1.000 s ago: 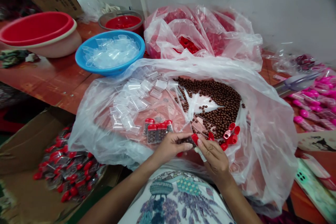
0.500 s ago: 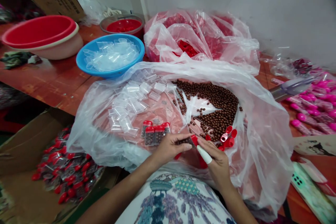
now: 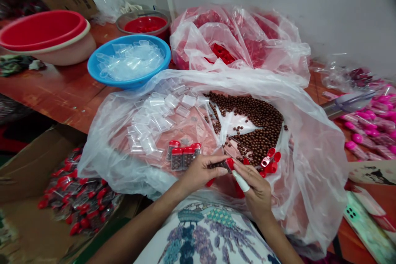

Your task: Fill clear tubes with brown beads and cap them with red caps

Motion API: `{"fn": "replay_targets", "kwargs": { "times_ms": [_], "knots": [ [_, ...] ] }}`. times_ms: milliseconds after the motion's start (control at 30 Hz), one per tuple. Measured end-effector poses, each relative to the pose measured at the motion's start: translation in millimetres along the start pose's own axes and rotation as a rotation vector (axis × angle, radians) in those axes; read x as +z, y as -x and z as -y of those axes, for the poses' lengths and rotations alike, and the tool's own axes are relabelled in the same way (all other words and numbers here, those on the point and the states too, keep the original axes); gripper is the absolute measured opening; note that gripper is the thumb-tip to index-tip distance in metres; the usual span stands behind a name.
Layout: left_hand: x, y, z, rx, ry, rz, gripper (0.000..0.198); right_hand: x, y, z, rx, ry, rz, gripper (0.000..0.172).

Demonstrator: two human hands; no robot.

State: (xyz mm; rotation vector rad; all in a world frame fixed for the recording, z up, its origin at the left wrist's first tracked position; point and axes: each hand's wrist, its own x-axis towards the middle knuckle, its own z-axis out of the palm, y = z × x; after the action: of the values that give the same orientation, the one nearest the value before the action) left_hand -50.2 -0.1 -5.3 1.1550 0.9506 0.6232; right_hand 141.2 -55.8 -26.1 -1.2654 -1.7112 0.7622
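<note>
Between the fingers of my left hand (image 3: pixel 201 173) lies a small clear box of brown beads (image 3: pixel 219 167), held on its side. My right hand (image 3: pixel 255 185), with a white cover on one finger, pinches the red cap (image 3: pixel 229 163) at the box's right end. Left of my hands, several filled boxes with red caps (image 3: pixel 182 157) stand together on the plastic sheet. Beyond my hands spreads a pile of brown beads (image 3: pixel 262 126). Loose red caps (image 3: pixel 271 164) lie right of my right hand. Empty clear boxes (image 3: pixel 151 126) are heaped at the left of the sheet.
A blue basin (image 3: pixel 93 68) of clear pieces and red basin (image 3: pixel 43 29) stand at the back left. Behind the sheet is a plastic bag (image 3: pixel 247 45) of red parts. A carton (image 3: pixel 24 214) holds capped boxes at lower left; a phone (image 3: pixel 368 227) lies right.
Both hands keep their hold on the box and its red cap, almost in place. The view has shifted slightly.
</note>
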Motion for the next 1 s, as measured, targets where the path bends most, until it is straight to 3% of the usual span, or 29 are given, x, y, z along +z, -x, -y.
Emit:
{"fn": "replay_targets", "kwargs": {
  "times_ms": [133,300,500,633,733,800,867,933,1000],
  "knots": [
    [6.5,-2.9,5.1,-0.020,0.140,-0.060,0.043,8.1,-0.6,1.8,-0.054,0.103,0.006,0.046],
    [21.5,-9.9,6.1,-0.061,0.444,-0.093,0.046,22.6,-1.7,0.5,-0.016,0.239,-0.045,0.076],
    [35.2,-14.3,5.6,-0.190,0.435,-0.050,0.053,20.1,-3.0,-0.7,-0.027,0.282,0.006,0.076],
    [40.5,-13.7,7.9,-0.172,0.328,-0.159,0.048,18.0,-0.9,2.1,0.018,0.172,0.067,0.069],
    [38.3,-12.8,5.6,-0.139,0.362,-0.187,0.050,15.9,3.3,0.5,0.219,-0.066,0.019,0.082],
    [34.6,-11.9,3.3,-0.119,0.407,-0.191,0.053,12.6,6.1,-2.5,0.370,-0.179,-0.041,0.071],
    [31.0,-10.5,1.7,-0.126,0.436,-0.172,0.055,8.8,7.5,-5.4,0.452,-0.179,-0.024,0.040],
    [28.8,-8.7,1.0,-0.144,0.409,-0.131,0.054,6.1,6.5,-6.3,0.435,-0.103,0.005,0.021],
    [27.9,-6.9,0.4,-0.134,0.310,-0.111,0.052,5.6,3.2,-4.6,0.341,0.005,-0.005,0.024]
  ]
}}
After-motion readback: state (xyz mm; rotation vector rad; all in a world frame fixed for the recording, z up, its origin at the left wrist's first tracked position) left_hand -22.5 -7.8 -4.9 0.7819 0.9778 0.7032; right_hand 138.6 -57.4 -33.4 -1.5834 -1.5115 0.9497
